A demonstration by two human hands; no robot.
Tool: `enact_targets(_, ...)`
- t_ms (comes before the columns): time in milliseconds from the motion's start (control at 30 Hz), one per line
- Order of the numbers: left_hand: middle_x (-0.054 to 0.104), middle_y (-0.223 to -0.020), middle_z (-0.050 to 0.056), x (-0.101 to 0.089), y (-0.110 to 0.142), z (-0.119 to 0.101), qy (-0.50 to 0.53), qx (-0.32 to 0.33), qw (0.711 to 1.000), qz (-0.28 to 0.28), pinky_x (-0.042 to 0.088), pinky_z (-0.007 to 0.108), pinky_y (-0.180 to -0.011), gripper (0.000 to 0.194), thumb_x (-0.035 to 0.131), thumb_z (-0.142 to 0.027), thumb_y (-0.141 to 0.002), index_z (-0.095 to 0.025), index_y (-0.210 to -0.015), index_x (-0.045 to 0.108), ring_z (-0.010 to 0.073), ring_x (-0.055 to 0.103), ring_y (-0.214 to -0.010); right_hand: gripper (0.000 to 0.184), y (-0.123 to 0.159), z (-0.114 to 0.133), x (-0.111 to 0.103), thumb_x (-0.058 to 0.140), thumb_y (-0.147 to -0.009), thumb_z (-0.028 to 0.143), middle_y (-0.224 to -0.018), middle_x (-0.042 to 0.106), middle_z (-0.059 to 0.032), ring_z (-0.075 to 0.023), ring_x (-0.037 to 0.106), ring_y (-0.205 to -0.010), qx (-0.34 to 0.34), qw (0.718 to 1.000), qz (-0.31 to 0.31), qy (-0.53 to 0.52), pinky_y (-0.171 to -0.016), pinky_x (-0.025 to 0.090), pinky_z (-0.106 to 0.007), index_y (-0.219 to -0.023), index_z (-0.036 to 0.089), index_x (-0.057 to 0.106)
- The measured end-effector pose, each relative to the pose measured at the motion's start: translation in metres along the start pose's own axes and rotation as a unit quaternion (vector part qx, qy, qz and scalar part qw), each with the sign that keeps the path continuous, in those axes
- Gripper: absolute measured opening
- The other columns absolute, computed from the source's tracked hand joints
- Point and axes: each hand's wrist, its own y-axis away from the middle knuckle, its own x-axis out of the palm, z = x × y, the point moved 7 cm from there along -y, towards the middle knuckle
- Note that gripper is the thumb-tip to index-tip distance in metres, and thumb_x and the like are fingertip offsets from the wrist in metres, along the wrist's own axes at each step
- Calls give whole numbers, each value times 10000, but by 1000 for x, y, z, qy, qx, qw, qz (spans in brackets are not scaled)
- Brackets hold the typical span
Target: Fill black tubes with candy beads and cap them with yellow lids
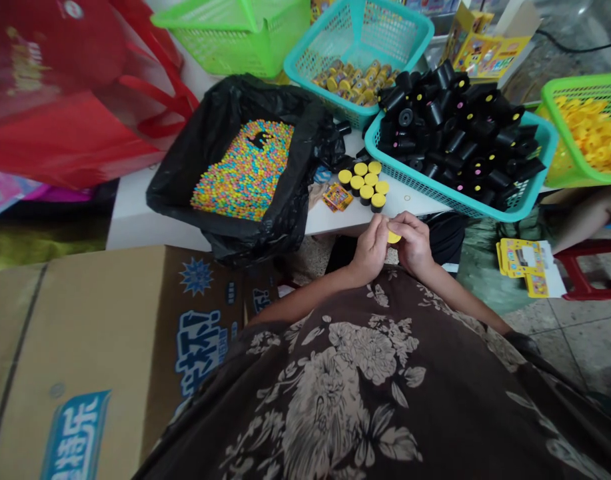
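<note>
In front of my body, both hands meet over a small round yellow cap (394,237). My left hand (371,252) is closed, with its fingertips against the cap's left side. My right hand (413,244) pinches the same cap from the right, thumb on top. Whether a black canister sits under the cap is hidden by my fingers. Just beyond, on the white table edge (330,219), stand several black canisters with yellow tops (366,180). Beside them lies a small printed packet (337,198).
A black plastic bag (178,177) holds many coloured beads. One teal basket (528,208) is heaped with black canisters; another teal basket (420,33) holds yellow printed pieces. Green baskets (555,93) flank them. A large cardboard box (100,313) stands left; a red stool (592,293) stands right.
</note>
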Motion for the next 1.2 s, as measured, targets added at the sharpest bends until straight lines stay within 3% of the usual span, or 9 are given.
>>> enact_targets(100, 463, -591, -44, -3, -4, 8, 21, -50, 999, 5, 350, 256, -484, 534, 612, -743, -912, -222, -818, 544, 94, 454, -511, 483, -2, -3, -1, 867, -680, 590, -527, 510, 65, -105, 439, -450, 2, 999, 24, 26, -416, 344, -260, -636, 237, 541)
enact_targets(233, 509, -570, -50, -1, -8, 13, 129, -150, 980, 29, 305, 233, -410, 395, 689, -603, -931, -225, -913, 580, 102, 503, -442, 470, -3, 10, -6, 845, -737, 667, -710, 651, 30, -144, 581, -578, -83, 990, 68, 93, -532, 491, -302, -866, 256, 658)
enact_targets(300, 550, -601, -53, 1, -9, 11, 175, -187, 966, 41, 337, 218, -407, 335, 741, -512, -907, -228, -927, 563, 111, 559, -458, 476, -4, 17, -13, 863, -735, 653, -809, 697, 15, -162, 634, -670, -128, 984, 60, 109, -622, 553, -326, -957, 273, 683)
enact_targets(400, 588, -640, -64, 4, -11, 8, 214, -216, 951, 56, 391, 206, -429, 336, 799, -416, -847, -226, -925, 533, 106, 598, -476, 440, -5, 23, -24, 871, -743, 632, -813, 703, 16, -154, 641, -697, -159, 980, 31, 117, -671, 568, -323, -926, 267, 706)
enact_targets(600, 664, -783, -48, 1, -19, 5, 256, -183, 949, 33, 521, 224, -579, 397, 874, -291, -736, -204, -1043, 638, 90, 663, -600, 412, 1, 27, -25, 820, -808, 635, -700, 669, 32, -120, 579, -600, -159, 975, 16, 155, -600, 528, -285, -872, 239, 726)
enact_targets(800, 703, -806, -28, 2, -18, 8, 259, -147, 954, 45, 556, 250, -646, 371, 895, -296, -689, -186, -943, 649, 105, 690, -666, 410, 3, 32, -22, 898, -735, 568, -743, 690, 34, -131, 620, -620, -140, 982, 12, 130, -630, 575, -302, -952, 256, 743)
enact_targets(933, 713, -807, -23, 2, -17, 11, 251, -154, 954, 53, 568, 259, -659, 376, 894, -285, -679, -186, -912, 617, 111, 694, -682, 425, 2, 40, -26, 944, -678, 549, -772, 662, 30, -142, 632, -679, -173, 976, 1, 130, -641, 575, -303, -939, 275, 750)
enact_targets(1200, 714, -777, -27, 1, -14, 11, 260, -152, 951, 68, 570, 270, -653, 394, 895, -276, -684, -183, -891, 573, 118, 698, -647, 299, -1, 61, -23, 917, -739, 504, -809, 649, -3, -166, 590, -712, -240, 937, 74, 244, -633, 523, -335, -956, 313, 839)
